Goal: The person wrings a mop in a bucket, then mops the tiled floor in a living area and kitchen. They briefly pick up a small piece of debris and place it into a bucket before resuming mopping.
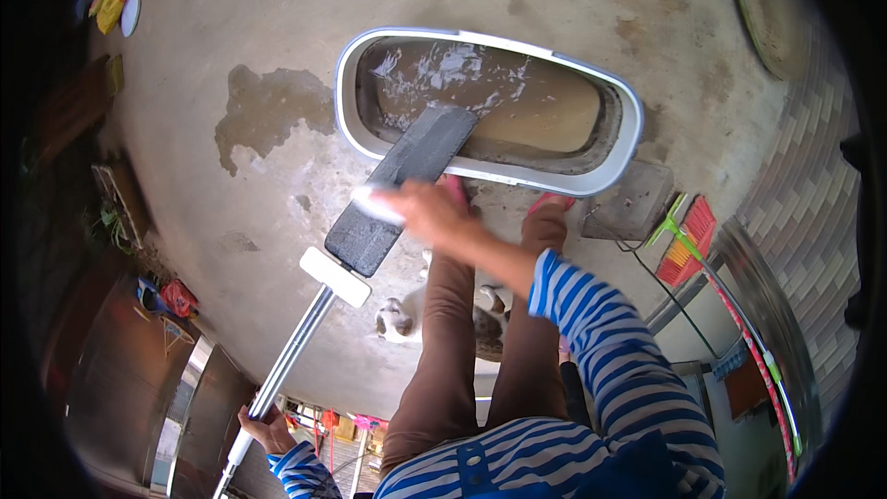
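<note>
My left hand [266, 429] is closed round the silver pole [294, 345] of a flat mop, low at the left. The mop's long dark grey pad [374, 226] slants up to the right, its far end resting over the near rim of an oval white tub [628, 143]. Murky brown water [545, 115] with some foam lies in the tub. My right hand [427, 211] is over the middle of the pad, its fingers closed on a white object [377, 207]. Motion blurs that object, so its kind does not show.
Behind my legs is a small white and dark animal [395, 319]. A red and yellow broom [688, 240] and a green-headed tool [667, 222] lean at the right. A wet patch [263, 111] marks the concrete floor [277, 28] left of the tub.
</note>
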The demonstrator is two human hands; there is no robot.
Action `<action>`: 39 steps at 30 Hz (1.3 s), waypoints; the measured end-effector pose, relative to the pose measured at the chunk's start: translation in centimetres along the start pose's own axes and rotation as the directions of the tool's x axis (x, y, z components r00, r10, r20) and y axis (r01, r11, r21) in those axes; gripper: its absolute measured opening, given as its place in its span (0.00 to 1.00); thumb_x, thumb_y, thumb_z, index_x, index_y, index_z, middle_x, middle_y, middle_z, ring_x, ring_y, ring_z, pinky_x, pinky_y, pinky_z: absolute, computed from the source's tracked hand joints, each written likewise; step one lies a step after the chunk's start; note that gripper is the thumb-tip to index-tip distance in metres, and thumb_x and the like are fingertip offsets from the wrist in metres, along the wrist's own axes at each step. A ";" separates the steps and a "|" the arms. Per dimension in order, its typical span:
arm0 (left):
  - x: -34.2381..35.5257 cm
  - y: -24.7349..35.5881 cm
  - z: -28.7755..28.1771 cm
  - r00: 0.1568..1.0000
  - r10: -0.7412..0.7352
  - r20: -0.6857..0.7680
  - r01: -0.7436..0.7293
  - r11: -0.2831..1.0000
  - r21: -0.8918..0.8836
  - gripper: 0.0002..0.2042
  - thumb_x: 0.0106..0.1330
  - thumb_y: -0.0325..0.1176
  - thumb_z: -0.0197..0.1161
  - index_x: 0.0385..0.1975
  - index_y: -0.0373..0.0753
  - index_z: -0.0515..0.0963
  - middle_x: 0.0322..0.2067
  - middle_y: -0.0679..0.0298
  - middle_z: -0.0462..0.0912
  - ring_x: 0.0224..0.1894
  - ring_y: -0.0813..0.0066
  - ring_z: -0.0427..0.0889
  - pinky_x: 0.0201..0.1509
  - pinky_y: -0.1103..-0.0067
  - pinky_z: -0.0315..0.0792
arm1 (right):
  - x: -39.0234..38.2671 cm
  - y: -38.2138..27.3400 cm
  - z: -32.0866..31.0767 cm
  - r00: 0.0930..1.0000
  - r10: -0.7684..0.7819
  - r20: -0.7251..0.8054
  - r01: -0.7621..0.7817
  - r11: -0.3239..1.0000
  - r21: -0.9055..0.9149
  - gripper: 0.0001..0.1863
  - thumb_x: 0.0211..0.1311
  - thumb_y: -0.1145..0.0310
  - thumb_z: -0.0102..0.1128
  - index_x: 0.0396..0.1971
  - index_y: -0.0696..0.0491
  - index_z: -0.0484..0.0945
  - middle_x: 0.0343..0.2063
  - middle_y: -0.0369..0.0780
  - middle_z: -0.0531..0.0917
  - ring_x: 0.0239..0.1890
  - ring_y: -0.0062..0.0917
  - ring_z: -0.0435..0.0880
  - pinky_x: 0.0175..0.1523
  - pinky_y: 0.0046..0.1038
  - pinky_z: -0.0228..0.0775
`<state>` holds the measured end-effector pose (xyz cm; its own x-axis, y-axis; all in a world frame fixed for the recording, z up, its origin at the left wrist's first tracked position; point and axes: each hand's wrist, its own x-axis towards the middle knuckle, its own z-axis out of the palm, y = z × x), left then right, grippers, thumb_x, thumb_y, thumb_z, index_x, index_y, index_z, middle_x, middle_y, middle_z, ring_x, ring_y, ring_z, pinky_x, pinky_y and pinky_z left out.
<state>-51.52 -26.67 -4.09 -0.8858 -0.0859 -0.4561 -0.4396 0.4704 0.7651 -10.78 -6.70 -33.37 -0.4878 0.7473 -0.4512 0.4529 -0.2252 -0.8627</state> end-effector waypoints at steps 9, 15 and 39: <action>-2.4 2.4 1.7 0.997 0.059 0.055 -0.059 0.998 -0.009 0.11 0.50 0.34 0.62 0.28 0.33 0.76 0.29 0.58 0.81 0.36 0.63 0.81 0.43 0.71 0.78 | 7.1 17.1 -8.2 0.688 0.326 -0.649 -0.626 0.719 -0.303 0.19 0.56 0.68 0.51 0.47 0.30 0.75 0.31 0.43 0.79 0.32 0.39 0.80 0.35 0.40 0.72; -3.9 3.2 2.8 0.996 0.052 0.067 -0.049 0.998 -0.050 0.12 0.48 0.35 0.64 0.28 0.34 0.76 0.29 0.59 0.81 0.36 0.62 0.81 0.42 0.71 0.78 | 3.9 10.9 -4.1 0.971 0.120 -0.204 -0.044 0.938 0.343 0.14 0.60 0.65 0.52 0.45 0.41 0.79 0.24 0.40 0.83 0.19 0.18 0.77 0.24 0.24 0.69; -2.8 3.8 2.1 0.961 0.073 0.266 -0.068 0.997 -0.031 0.09 0.48 0.35 0.65 0.22 0.37 0.76 0.26 0.57 0.81 0.34 0.62 0.82 0.41 0.71 0.78 | 0.5 10.4 -10.8 0.870 0.233 -0.434 -0.400 0.848 -0.347 0.17 0.58 0.70 0.50 0.45 0.37 0.77 0.26 0.45 0.79 0.30 0.40 0.79 0.35 0.38 0.70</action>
<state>-50.44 -22.79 -0.85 -0.8440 0.1855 -0.5032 -0.3832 0.4479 0.8078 1.70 -1.93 -40.07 0.0052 0.8692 -0.4944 0.8380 -0.2735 -0.4721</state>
